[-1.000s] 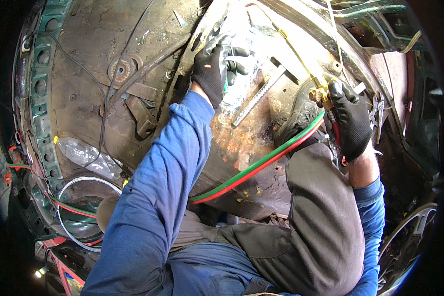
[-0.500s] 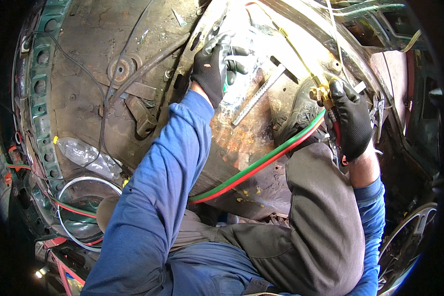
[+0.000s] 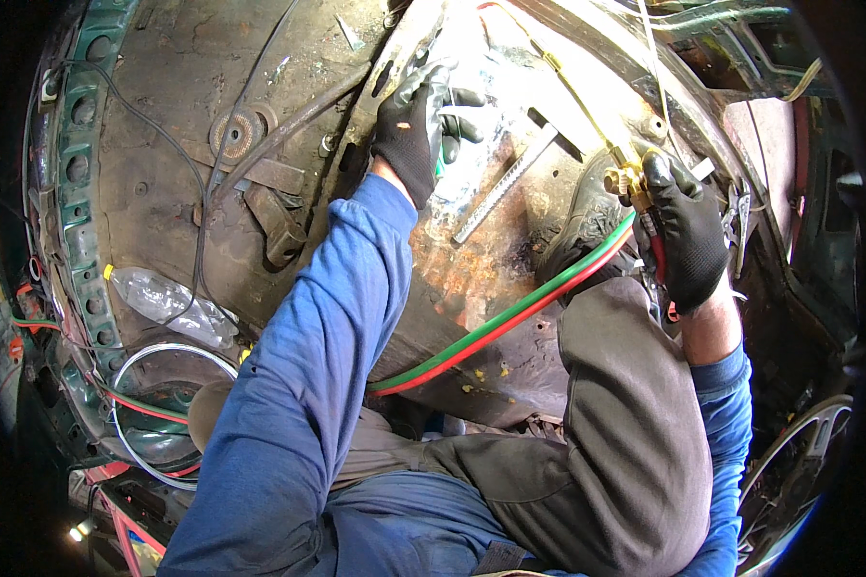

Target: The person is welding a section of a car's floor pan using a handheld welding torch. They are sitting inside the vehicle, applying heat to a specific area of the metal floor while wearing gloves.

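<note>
My right hand (image 3: 685, 216), in a black glove, grips a brass gas torch (image 3: 627, 179) by its valve end. The torch's long thin tube (image 3: 575, 94) slants up and left into a bright glare, where its tip is hard to see. Red and green twin hoses (image 3: 510, 330) run from the torch down to the left, across my legs. My left hand (image 3: 416, 130), also gloved, is over a metal ridge at the upper middle. Its fingers are bent around what looks like a thin rod (image 3: 453, 88), and a bit of green shows at the palm.
A hammer-like tool (image 3: 506, 185) with a ridged metal handle lies between my hands, near my shoe (image 3: 587, 216). To the left are worn grinding discs (image 3: 238, 135), a rusty bracket (image 3: 275, 229), a clear plastic bottle (image 3: 171, 306) and loose dark cables (image 3: 202, 183). Pliers (image 3: 737, 226) lie at the right.
</note>
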{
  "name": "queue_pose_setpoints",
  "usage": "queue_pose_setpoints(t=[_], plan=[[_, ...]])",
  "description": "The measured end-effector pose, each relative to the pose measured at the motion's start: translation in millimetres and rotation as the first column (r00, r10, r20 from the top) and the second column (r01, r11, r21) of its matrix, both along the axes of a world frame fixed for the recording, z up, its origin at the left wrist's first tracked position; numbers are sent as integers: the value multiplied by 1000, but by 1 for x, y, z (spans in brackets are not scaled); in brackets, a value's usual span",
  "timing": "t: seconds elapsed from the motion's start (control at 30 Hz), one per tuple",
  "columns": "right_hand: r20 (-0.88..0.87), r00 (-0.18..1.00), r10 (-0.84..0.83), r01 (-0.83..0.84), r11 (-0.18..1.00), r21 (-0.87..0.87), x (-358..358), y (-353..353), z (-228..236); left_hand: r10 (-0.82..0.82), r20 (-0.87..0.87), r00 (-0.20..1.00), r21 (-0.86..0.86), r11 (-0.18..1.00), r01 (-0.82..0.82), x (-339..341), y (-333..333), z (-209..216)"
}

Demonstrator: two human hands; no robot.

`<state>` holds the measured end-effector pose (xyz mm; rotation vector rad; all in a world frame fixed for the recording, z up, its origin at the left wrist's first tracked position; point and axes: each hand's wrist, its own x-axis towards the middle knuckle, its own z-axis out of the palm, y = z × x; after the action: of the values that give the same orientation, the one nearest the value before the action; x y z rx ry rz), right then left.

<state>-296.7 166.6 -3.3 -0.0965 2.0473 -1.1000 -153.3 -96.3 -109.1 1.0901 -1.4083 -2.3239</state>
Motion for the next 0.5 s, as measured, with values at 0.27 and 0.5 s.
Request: queue_pose_setpoints(t=[0.27, 0.5], plan=[[-65, 997, 42, -42, 999, 4, 0, -1, 2, -3, -7, 1000, 28, 1000, 3, 1, -1, -5], [-248, 962, 111, -135, 987, -81, 0, 4, -12, -27, -12, 1000, -8, 1000, 27, 1, 0, -7]])
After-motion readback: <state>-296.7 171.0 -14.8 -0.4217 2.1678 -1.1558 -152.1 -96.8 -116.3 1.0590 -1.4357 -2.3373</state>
